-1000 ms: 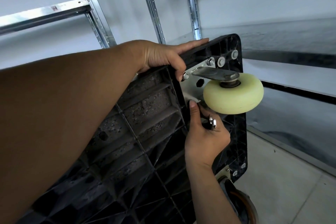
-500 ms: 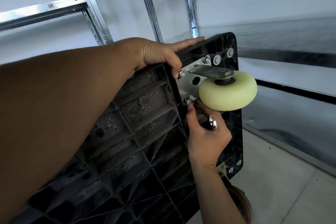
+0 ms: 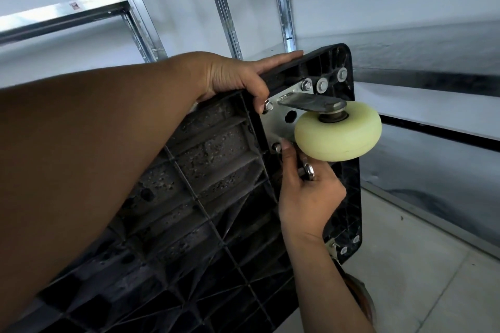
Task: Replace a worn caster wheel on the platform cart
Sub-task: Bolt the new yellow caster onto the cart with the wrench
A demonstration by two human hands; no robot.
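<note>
Since a second ago, brings right hand fingertips onto a nut newly showing at near-left corner of mounting plate; otherwise barely shifts. Pinches that nut, probably to thread it by hand; holds spare hardware tucked in same palm for quick reach. Grips far edge of cart with left hand, fingers over the rim, thumb beside far-left bolt, to hold cart tipped on its side, ribbed underside facing camera. Shows wheel at far-right corner of cart, fixed on via plate: pale yellow-green, smooth, clean, no visible wear, so probably the replacement. Shows second wheel, darker, at near-right corner, partly hidden. Metal shelving behind.
</note>
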